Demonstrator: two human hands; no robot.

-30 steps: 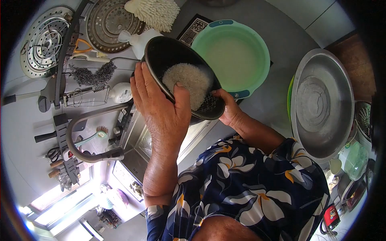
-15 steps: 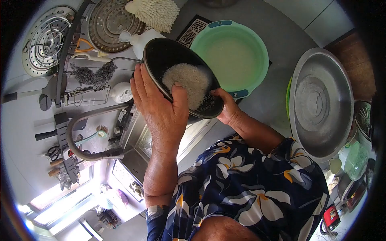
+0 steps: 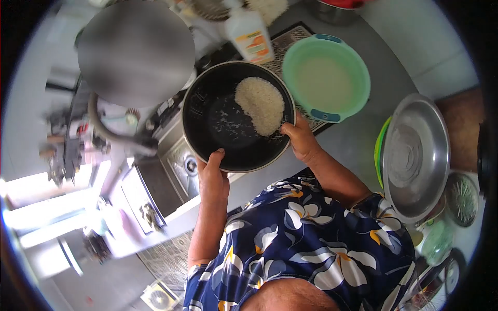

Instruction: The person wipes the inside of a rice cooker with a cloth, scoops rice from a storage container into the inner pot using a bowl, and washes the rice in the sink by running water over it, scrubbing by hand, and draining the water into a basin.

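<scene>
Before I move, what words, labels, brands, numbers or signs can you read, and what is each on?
None reads clearly enough to quote.
Orange-and-yellow label on the white bottle: print too small and blurred to read.
Pale marks on the inner wall of the black pot: too small to read.
Blue handle on the green basin: a tiny mark, illegible.

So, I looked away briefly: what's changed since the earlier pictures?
The black pot has been tipped back from its steep tilt, its mouth now facing the camera. The left hand has moved along the rim toward the body. A blurred grey disc has come into view. The right hand still holds the pot, the rice remains inside, and the green basin still holds cloudy liquid.
</scene>
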